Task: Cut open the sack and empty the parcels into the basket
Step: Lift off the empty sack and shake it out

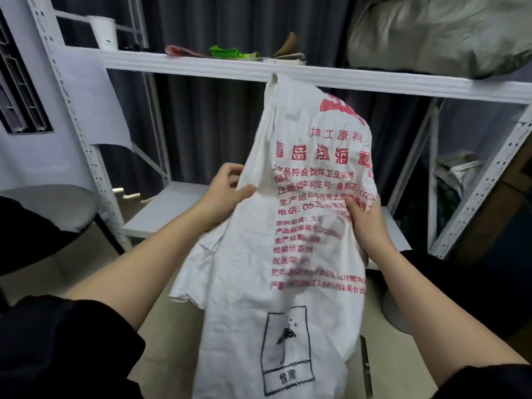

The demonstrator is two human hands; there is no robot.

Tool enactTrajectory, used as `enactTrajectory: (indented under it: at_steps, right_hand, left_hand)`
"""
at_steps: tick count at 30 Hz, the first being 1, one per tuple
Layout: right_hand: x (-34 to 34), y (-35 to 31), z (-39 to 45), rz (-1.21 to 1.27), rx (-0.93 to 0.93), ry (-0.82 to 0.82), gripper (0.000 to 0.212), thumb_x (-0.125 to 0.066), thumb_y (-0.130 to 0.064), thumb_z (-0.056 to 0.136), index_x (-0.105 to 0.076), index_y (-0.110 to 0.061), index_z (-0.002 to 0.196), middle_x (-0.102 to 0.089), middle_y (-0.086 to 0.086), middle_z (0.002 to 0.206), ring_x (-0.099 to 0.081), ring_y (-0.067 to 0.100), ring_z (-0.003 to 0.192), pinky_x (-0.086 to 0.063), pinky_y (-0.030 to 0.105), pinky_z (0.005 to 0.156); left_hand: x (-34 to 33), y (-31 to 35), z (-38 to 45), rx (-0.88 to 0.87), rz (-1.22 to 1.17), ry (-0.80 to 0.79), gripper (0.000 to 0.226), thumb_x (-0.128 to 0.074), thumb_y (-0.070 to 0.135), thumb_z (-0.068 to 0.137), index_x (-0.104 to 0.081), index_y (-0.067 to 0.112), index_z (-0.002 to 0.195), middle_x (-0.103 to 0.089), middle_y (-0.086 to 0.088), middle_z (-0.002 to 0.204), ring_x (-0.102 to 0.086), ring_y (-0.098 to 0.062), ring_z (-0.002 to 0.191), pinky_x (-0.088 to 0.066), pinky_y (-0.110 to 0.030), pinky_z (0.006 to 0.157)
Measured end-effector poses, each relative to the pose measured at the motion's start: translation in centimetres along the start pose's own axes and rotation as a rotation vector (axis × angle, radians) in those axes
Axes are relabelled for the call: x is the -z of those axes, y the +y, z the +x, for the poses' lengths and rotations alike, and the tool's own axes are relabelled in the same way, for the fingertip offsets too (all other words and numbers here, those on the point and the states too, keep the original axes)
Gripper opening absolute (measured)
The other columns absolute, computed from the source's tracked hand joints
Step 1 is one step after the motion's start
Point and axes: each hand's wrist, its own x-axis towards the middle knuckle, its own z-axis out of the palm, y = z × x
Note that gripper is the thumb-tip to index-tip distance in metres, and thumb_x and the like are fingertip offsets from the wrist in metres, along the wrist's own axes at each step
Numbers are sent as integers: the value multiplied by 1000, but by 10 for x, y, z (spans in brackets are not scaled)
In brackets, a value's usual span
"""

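Sack (290, 254) hangs limp and upended in the middle of the scene, in front of a white metal shelf (288, 72), its top corner reaching up to the shelf's front edge. The left hand (227, 194) pinches a fold of the woven cloth at its left edge, thumb curled over the fabric; the right hand (365, 223) grips its right edge, fingers wrapped round a bunched fold. No basket, parcels or cutting tool are in view, so I cannot tell whether anything is left inside, though the cloth looks flat and slack. The risk, as I judge it, is that a parcel caught in a fold drops outside the basket if the sack is shaken off-centre, or that the slippery weave slides through the pinch. Red printed Chinese runs down the sack: "加工原料" reads near the top, with "电话" and "生产地" lower; much is blurred. Near the bottom a black hand-drawn box holds scrawled characters I cannot read.
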Motion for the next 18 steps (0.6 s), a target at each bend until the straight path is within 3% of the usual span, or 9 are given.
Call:
enactTrajectory:
  at_steps: [2, 4, 7, 10, 12, 15, 16, 18]
  right_hand:
    - [0, 1, 0, -55, 58, 62, 37, -57, -31, 93, -41, -18, 124, -53, -18, 100, -52, 8, 97, -41, 18, 74]
    - [-4, -2, -2, -75, 100, 149, 30, -58, -30, 93, -42, -15, 114, -54, -19, 93, -57, 13, 93, -44, 22, 69]
    - [-6, -5, -2, -127, 116, 261, 33, -57, -34, 93, -42, -10, 110, -54, -15, 82, -57, 20, 85, -43, 31, 69]
    - [-9, -12, 0, -282, 147, 298, 36, -55, -40, 93, -39, -10, 105, -54, -7, 74, -54, 22, 70, -40, 34, 59]
    - [-15, -15, 3, -359, 136, 318, 32, -54, -36, 93, -38, -10, 104, -57, 0, 76, -55, 25, 70, -39, 34, 58]
    - [-24, -18, 8, -378, 97, 312, 30, -54, -34, 93, -38, -11, 104, -59, 5, 84, -56, 27, 75, -42, 34, 60]
    - [-25, -22, 9, -344, 69, 296, 31, -55, -35, 93, -40, -10, 105, -59, 4, 87, -57, 27, 78, -43, 35, 63]
    - [-21, -28, 17, -237, -7, 225, 35, -60, -34, 90, -46, -9, 110, -58, 1, 94, -56, 22, 85, -43, 33, 70]
  left_hand:
    - [3, -6, 1, -16, 19, 50, 48, -69, 10, 84, -45, 15, 126, -63, 5, 102, -62, -4, 86, -47, -8, 61]
    - [8, -9, 0, 78, -97, 1, 57, -71, 24, 83, -45, 17, 133, -63, -1, 113, -63, -10, 97, -50, -14, 70]
    - [19, -10, -9, 354, -250, -374, 60, -49, 64, 82, -56, 23, 126, -67, 2, 118, -59, -19, 114, -43, -33, 96]
    - [18, -19, -16, 366, -116, -536, 111, -65, 81, 51, -33, 29, 144, -51, 12, 139, -48, -12, 128, -26, -37, 115]
    - [10, -20, -19, 345, -76, -500, 119, -76, 74, 42, -19, 42, 142, -47, 15, 137, -50, -13, 123, -37, -35, 108]
    - [1, -18, -19, 292, 126, -497, 118, -83, 53, 57, -2, 41, 143, -36, 18, 134, -44, -8, 120, -40, -24, 98]
    - [1, -21, -19, 276, 232, -504, 117, -83, 45, 64, -2, 34, 146, -32, 16, 137, -40, -9, 124, -37, -25, 103]
    - [8, -34, -19, 295, 332, -499, 95, -82, 29, 72, -23, 17, 146, -43, 9, 139, -46, -12, 124, -37, -31, 109]
